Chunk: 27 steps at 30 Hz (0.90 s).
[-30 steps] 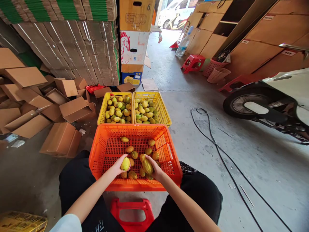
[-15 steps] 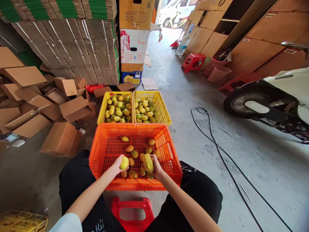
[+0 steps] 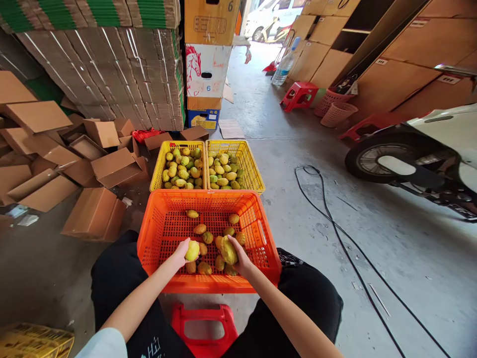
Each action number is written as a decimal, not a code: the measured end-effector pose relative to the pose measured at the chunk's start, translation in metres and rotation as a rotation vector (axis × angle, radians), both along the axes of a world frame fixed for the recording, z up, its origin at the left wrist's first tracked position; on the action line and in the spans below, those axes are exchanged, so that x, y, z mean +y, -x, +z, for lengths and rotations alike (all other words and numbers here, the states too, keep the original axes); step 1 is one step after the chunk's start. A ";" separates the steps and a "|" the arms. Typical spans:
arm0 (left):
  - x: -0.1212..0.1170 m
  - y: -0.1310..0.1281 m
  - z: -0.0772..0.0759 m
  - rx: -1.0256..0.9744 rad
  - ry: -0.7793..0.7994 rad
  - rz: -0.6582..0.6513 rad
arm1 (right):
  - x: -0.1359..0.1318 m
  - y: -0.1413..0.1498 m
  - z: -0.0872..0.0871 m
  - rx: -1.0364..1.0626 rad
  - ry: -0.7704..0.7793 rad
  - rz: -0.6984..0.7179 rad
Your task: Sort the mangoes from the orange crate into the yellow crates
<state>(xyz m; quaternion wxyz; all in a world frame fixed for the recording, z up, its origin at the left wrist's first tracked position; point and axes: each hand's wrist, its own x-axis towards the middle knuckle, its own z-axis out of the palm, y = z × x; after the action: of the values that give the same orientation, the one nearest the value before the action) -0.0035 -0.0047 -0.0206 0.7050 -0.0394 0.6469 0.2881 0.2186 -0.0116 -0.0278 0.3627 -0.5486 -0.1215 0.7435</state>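
Observation:
My left hand (image 3: 182, 252) is closed around a smooth, pale yellow oval fruit (image 3: 193, 250). In my right hand (image 3: 240, 256) is a larger, ridged yellow-green fruit (image 3: 228, 250), gripped from its right side. Both hands are over the near half of an orange plastic crate (image 3: 153, 226) between my knees. Several yellow, green and brownish oval fruits, such as one fruit (image 3: 200, 228), lie loose on its mesh bottom. My hands and the held fruits partly hide others beneath.
Beyond the orange crate stand two yellow crates (image 3: 158, 171) (image 3: 254, 171) of similar fruit. Cardboard boxes (image 3: 95, 214) are heaped at left. A black cable (image 3: 335, 226) runs across the floor at right, near a motorbike (image 3: 395, 164). A red stool (image 3: 204, 343) is below me.
My right hand has shifted slightly, and the fruit in it is turned and tilted a little differently. My left hand keeps its fruit almost in place.

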 end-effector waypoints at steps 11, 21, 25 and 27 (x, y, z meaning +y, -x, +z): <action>-0.003 -0.005 0.018 0.140 -0.194 -0.051 | 0.003 0.002 0.021 0.050 0.111 -0.103; -0.001 -0.004 0.011 0.222 -0.083 -0.047 | 0.003 0.001 0.020 0.087 0.151 -0.037; 0.002 -0.003 0.010 0.151 0.012 0.089 | 0.003 0.000 0.016 0.074 0.149 -0.034; 0.003 -0.003 0.011 0.124 0.038 0.110 | 0.002 0.000 0.015 0.048 0.114 0.000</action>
<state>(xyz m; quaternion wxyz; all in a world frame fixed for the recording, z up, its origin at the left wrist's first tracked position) -0.0003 -0.0020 -0.0097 0.6457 -0.0702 0.6915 0.3162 0.2181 -0.0096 -0.0129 0.3337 -0.5506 -0.0700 0.7620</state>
